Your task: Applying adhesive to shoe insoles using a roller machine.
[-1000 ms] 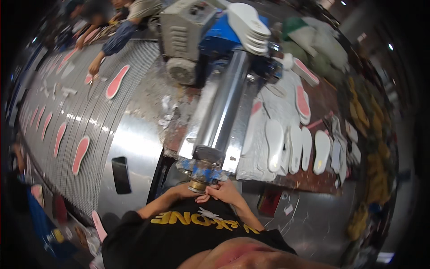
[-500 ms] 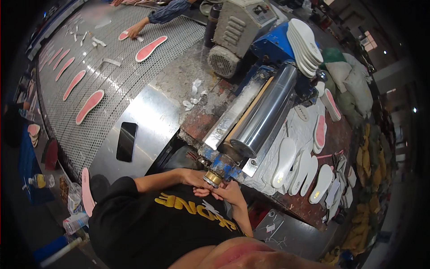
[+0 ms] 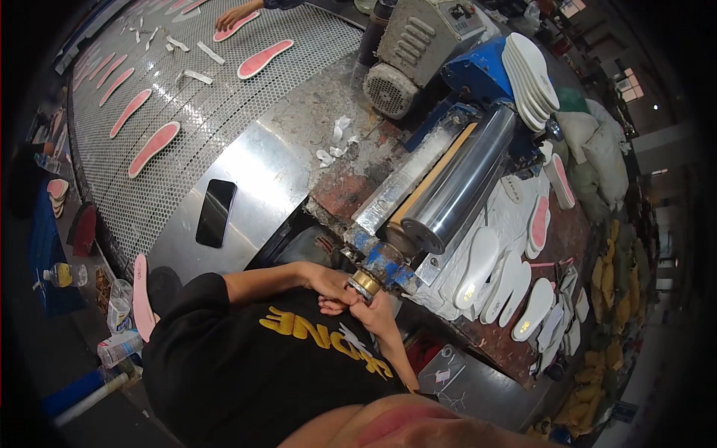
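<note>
By the desk's (image 3: 508, 352) near-left corner, L hand (image 3: 327, 286) & R hand (image 3: 376, 313) are together, fingers curled, at the brass collar (image 3: 365, 282) on the roller machine's (image 3: 463, 183) near end; can't tell if either grips it, poss. just resting. White insoles (image 3: 478, 269) lie along the desk's near edge, prob. for easy reach. Phone (image 3: 216, 214) sits flat on the steel plate (image 3: 269, 160) at the mesh belt's (image 3: 224, 119) near end, prob. clear of the insoles. More white insoles, stacked (image 3: 530, 78) atop machine's far end, prob. to save space. Pink insoles (image 3: 154, 149) spaced apart on belt, prob. to avoid overlap; co-worker's hand (image 3: 237, 15) on one, far edge.
</note>
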A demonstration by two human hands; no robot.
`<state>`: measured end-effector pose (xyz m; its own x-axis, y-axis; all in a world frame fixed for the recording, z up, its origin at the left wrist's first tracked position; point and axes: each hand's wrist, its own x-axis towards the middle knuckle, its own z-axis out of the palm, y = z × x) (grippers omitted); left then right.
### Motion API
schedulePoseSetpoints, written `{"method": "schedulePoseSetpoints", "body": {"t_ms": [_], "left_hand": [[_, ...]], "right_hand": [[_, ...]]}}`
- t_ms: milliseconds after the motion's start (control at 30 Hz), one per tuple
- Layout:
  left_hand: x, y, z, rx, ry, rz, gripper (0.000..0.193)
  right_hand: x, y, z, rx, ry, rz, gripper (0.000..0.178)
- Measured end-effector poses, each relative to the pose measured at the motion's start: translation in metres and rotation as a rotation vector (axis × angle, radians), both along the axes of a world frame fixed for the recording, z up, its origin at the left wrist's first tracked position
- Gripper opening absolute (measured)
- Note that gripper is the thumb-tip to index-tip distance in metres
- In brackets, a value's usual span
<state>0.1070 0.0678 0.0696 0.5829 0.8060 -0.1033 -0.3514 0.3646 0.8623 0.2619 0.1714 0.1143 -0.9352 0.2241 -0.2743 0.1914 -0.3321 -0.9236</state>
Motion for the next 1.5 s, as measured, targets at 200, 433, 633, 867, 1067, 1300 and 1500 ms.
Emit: {"method": "schedulePoseSetpoints", "body": {"t_ms": [200, 433, 633, 867, 1067, 1300, 1500], "left_hand": [[-0.003, 0.000, -0.002, -0.039, -0.063, 0.050, 0.044], [-0.024, -0.012, -0.048, -0.151, 0.216, 0.451, 0.026], [-0.010, -0.006, -0.035, -0.523, 0.127, 0.639, 0.013], [0.000, -0.001, -0.027, -0.371, 0.365, 0.404, 0.052], [-0.020, -0.031, -0.094, -0.542, -0.026, 0.757, 0.022], [-0.035, -0.054, -0.085, -0.585, -0.045, 1.076, 0.022], [-0.058, -0.040, -0.008, -0.345, 0.308, 1.197, 0.018]], "right_hand": [[0.005, 0.011, -0.003, -0.143, -0.123, 0.025, 0.010], [0.031, 0.050, 0.019, -0.024, 0.185, -0.224, 0.025], [0.083, 0.149, 0.060, 0.662, -0.021, -1.000, 0.039], [0.075, 0.163, 0.001, 1.364, -0.890, -0.647, 0.060], [0.070, 0.162, -0.021, 1.441, -0.910, -0.834, 0.060], [0.089, 0.168, -0.028, 1.444, -0.773, -0.947, 0.059], [0.118, 0.190, -0.009, 0.952, -0.174, -1.265, 0.024]]}}
